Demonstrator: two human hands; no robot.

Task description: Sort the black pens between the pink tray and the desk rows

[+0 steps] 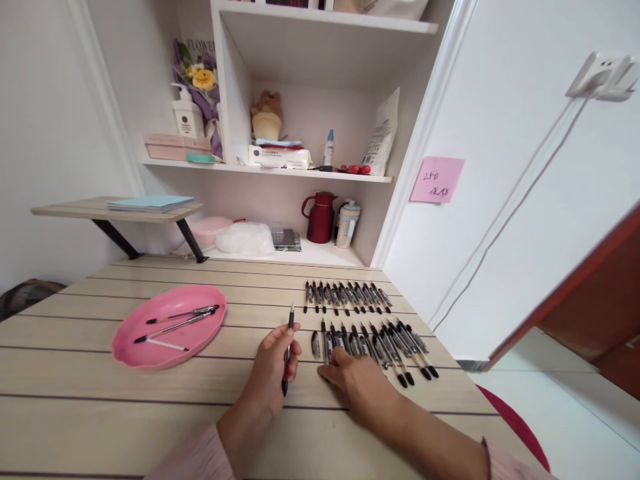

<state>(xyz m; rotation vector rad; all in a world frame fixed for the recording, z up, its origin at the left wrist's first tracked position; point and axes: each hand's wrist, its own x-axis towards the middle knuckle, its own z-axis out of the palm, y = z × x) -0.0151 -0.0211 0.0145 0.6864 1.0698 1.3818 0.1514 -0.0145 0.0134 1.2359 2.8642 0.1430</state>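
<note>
My left hand point(270, 370) is closed around a black pen point(288, 357), whose pale tip points up and away from me. To its right, my right hand point(365, 390) reaches down to the near row of pens point(400, 350), with bent fingers at that row's left end. What those fingers hold, if anything, is hidden. At the left end of this row lies a separate pen cap point(315, 345). Farther back is a second row of black-and-clear pens point(347, 298), with loose caps between them.
A pink dish point(123, 350) on the left holds a few pens point(183, 327) and a thin white refill point(167, 345). Behind it, a raised stand point(75, 208) carries blue notebooks point(150, 203). A red jug point(321, 219) and a bottle point(347, 225) stand in the shelf unit.
</note>
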